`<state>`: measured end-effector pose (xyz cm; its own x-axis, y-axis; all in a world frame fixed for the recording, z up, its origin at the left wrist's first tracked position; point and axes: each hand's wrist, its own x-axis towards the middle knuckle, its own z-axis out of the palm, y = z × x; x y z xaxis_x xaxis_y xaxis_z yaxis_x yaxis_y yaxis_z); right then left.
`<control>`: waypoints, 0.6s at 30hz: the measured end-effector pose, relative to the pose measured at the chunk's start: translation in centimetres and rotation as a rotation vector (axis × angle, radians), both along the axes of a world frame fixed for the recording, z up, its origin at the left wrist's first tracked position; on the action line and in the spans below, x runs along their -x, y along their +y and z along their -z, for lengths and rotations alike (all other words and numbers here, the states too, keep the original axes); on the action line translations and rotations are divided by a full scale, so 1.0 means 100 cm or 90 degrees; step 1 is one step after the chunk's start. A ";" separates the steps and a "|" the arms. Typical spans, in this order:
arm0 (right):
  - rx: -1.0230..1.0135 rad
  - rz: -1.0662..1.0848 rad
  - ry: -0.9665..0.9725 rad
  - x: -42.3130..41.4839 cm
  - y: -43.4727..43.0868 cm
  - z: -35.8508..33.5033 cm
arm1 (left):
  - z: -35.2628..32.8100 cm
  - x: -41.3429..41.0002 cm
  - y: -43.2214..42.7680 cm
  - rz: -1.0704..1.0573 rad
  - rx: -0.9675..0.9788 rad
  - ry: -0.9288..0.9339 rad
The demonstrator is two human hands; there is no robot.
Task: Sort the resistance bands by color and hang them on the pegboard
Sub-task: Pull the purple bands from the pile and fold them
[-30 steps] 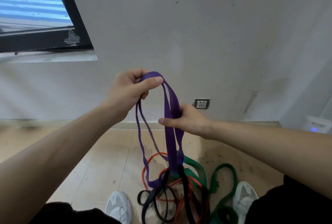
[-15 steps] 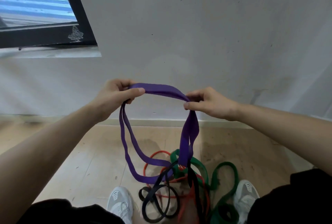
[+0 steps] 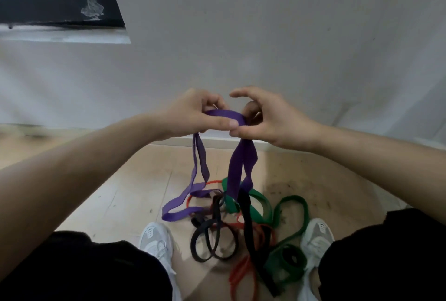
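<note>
A purple resistance band [image 3: 237, 168] hangs from both hands in front of a white wall. My left hand [image 3: 190, 113] pinches its top fold from the left. My right hand [image 3: 268, 117] grips the same fold from the right, thumb touching the left thumb. Two purple loops drop toward the floor, the left one trailing to the tiles. Below lies a tangle: a black band [image 3: 212, 238], a green band [image 3: 289, 223] and a red band [image 3: 241, 274]. No pegboard is in view.
My two white shoes [image 3: 156, 240] [image 3: 316, 235] stand either side of the pile on a beige tiled floor [image 3: 135, 192]. A dark-framed window [image 3: 60, 9] sits at the upper left. A skirting board runs along the wall's base.
My hands have come together, folding the top of the purple band into a short span between them. The hanging loops have dropped lower, and the view has tilted down.
</note>
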<state>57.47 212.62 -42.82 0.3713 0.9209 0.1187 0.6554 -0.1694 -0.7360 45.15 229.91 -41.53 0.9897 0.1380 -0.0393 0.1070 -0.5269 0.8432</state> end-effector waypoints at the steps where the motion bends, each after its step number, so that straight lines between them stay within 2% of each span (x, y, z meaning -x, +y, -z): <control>1: 0.008 0.008 0.010 0.000 0.001 0.006 | 0.003 0.001 0.001 -0.003 -0.020 0.007; 5: 0.020 0.020 0.022 0.007 0.001 0.032 | 0.013 0.005 0.002 0.017 -0.118 0.035; 10: 0.039 0.031 0.068 0.003 -0.007 0.053 | 0.022 0.001 0.002 0.033 -0.208 0.010; 14: 0.177 0.115 0.106 -0.005 -0.011 0.107 | 0.027 0.001 0.011 -0.062 -0.213 -0.020; 18: 0.219 0.250 0.204 0.008 -0.016 0.184 | 0.031 0.004 0.022 -0.189 -0.185 -0.047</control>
<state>56.65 210.99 -61.24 0.6588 0.6736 -0.3351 0.2512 -0.6168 -0.7459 44.80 232.13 -44.58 0.9039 0.4126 0.1130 0.2345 -0.6988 0.6757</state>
